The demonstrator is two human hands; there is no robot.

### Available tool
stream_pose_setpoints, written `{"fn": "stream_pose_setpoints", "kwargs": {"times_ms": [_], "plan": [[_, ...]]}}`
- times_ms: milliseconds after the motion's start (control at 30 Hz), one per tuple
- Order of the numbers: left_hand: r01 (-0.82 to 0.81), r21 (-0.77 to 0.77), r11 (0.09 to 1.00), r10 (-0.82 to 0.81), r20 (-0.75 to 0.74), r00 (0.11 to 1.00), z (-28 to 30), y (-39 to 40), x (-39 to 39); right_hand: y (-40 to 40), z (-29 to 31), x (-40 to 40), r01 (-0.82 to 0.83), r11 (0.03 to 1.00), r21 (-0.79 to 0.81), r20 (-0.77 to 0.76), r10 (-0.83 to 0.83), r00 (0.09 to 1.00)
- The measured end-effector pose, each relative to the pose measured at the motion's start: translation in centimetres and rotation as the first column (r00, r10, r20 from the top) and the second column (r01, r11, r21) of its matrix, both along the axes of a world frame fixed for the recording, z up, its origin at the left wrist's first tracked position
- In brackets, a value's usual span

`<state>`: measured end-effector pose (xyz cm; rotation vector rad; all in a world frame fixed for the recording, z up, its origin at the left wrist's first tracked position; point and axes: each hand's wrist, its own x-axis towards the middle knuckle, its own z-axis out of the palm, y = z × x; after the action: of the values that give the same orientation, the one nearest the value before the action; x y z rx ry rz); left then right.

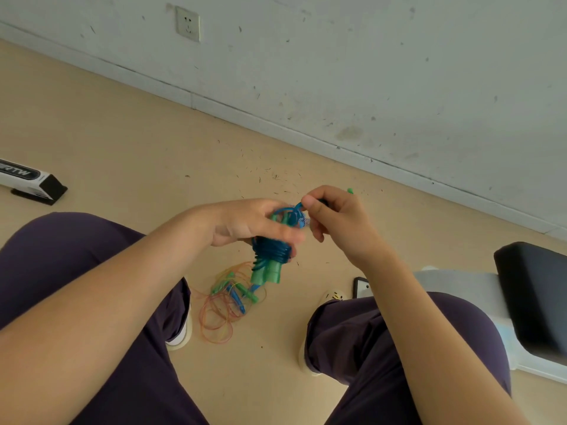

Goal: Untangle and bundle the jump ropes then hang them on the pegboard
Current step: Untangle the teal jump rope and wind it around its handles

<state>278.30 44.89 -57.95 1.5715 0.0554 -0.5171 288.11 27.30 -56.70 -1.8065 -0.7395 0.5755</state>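
A blue jump rope (271, 251) is coiled tightly round its two green handles (266, 273), which point down. My left hand (245, 220) grips the top of this bundle, fingers curled round the coils. My right hand (333, 214) pinches a loop of blue cord at the bundle's top end; a green tip (350, 190) pokes out behind its knuckles. On the floor below lies a loose tangle of thin orange rope (219, 314) with blue and green handles (237, 297). No pegboard is in view.
I sit with both knees (101, 256) apart in dark trousers, feet on a beige floor. A black-and-white box (29, 180) lies at far left. A black padded bench (534, 299) and a phone (362, 286) are at right. A grey wall with a socket (187, 23) runs behind.
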Motion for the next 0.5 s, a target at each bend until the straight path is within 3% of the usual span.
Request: {"fn": "stream_pose_setpoints", "kwargs": {"times_ms": [100,200,400,500], "plan": [[-0.116,-0.013,0.993,0.116,0.036,0.993,-0.1,-0.6,0.1,0.3,0.5,-0.5,-0.046,0.999,0.017,0.003,0.046,0.999],[-0.210,-0.045,0.977,0.213,0.082,0.974,-0.4,-0.8,0.2,0.3,0.8,-0.1,0.063,0.998,-0.007,0.079,-0.062,0.995],[-0.117,-0.014,0.993,0.117,0.095,0.989,-0.4,-0.8,0.5,0.4,0.4,0.5,0.155,0.988,-0.020,0.078,-0.153,0.985],[-0.147,0.005,0.989,0.146,0.083,0.986,-0.6,-0.3,0.7,0.0,0.4,0.8,0.164,0.986,0.010,0.103,-0.164,0.981]]}}
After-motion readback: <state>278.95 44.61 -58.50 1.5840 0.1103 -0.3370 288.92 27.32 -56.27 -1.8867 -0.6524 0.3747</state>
